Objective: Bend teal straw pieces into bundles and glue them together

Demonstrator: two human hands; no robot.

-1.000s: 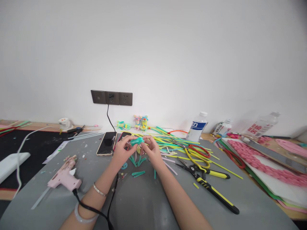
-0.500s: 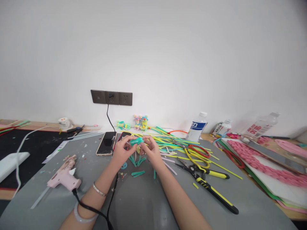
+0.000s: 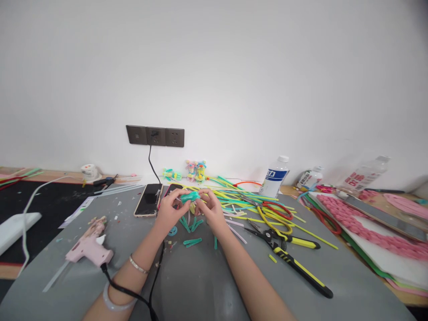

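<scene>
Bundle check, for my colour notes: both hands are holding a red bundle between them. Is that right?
The colour is wrong: the head view shows that the bundle is teal, not red. The left hand and right hand do hold it between them.

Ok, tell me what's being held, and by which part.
A teal bundle: the left hand grips its left end, the right hand its right end.

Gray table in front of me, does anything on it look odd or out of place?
The black cord from the glue gun lies across the left forearm, where it might snag. The gun's far end looks lumpy, perhaps crusted. White scraps litter the table. I see no spill.
</scene>
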